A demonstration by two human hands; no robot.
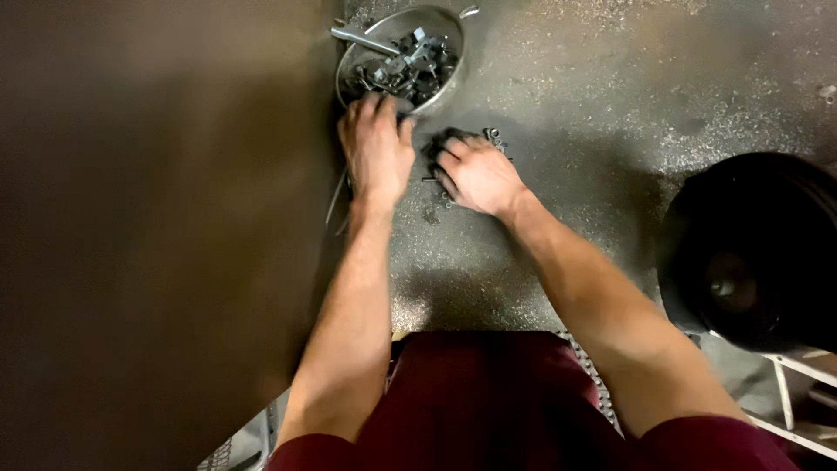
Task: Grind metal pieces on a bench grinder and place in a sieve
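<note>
A round metal bowl (446, 24) full of dark bolts, nuts and a wrench sits on the speckled concrete floor at the top centre. My left hand (377, 150) rests palm down at the bowl's near rim, fingertips touching it. To its right, my right hand (477, 172) lies curled over a small heap of dark loose metal parts (493, 136) on the floor. What the fingers enclose is hidden.
A big black round wheel-like object (757, 249) stands at the right edge, with white metal bars (789, 384) below it. A brown flat surface (157, 235) fills the left half. Thin metal rods (336, 196) lie beside my left wrist. My knees in dark red cloth (475, 392) are at the bottom.
</note>
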